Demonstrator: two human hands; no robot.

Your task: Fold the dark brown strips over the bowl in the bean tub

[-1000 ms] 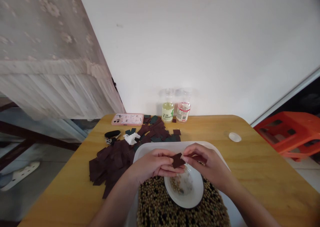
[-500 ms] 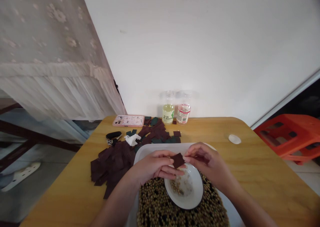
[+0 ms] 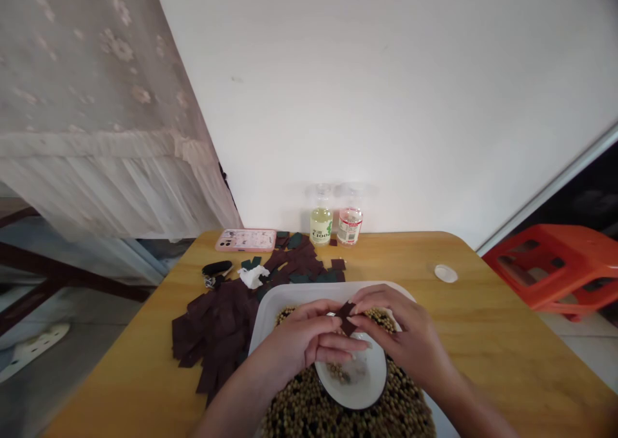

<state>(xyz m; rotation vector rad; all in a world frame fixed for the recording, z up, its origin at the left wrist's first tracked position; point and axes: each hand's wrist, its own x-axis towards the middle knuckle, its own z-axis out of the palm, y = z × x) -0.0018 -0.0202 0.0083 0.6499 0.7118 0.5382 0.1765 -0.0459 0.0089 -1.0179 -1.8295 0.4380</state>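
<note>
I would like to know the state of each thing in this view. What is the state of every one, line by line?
Left hand: fingers closed on the dark square piece
Right hand: pinching the same piece
Dark square piece: held up, bent between both hands
White bowl: sitting among the beans, few beans inside
Beans: heaped in the white tray
White tray: on the table
Phone: lying face down
Crumpled tissue: crumpled

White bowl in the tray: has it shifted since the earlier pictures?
No: the white bowl sits the same distance from the far rim of the white tray; only the camera shifted.
</note>
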